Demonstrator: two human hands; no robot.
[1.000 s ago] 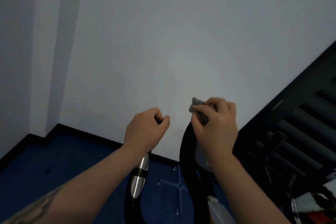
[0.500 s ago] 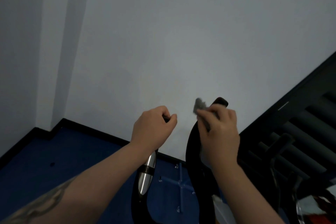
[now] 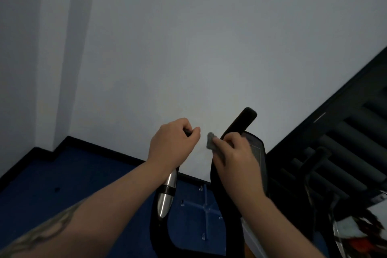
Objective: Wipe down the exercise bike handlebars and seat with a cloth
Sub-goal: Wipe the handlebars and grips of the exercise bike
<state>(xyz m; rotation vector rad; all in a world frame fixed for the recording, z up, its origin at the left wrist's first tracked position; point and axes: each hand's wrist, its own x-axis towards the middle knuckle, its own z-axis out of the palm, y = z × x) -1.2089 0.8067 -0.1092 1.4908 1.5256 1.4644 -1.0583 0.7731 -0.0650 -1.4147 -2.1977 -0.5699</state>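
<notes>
Handlebars rising black against the pale wall, left hand (image 3: 171,142) fisted round the left grip, its end hidden, right hand (image 3: 234,153) pressing a grey cloth (image 3: 210,141) round the right bar (image 3: 240,121), console (image 3: 256,148) half-covered, seat out of frame.

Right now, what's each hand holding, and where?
Left hand grips the left handlebar at its top end. Right hand holds the cloth against the right handlebar.

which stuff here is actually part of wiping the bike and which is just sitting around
In use:
- cloth, gripped in the right hand
- right handlebar, under the cloth
- left handlebar, gripped by the left hand

Lying about:
- dark rack of padded rollers
- white and red clutter
</notes>
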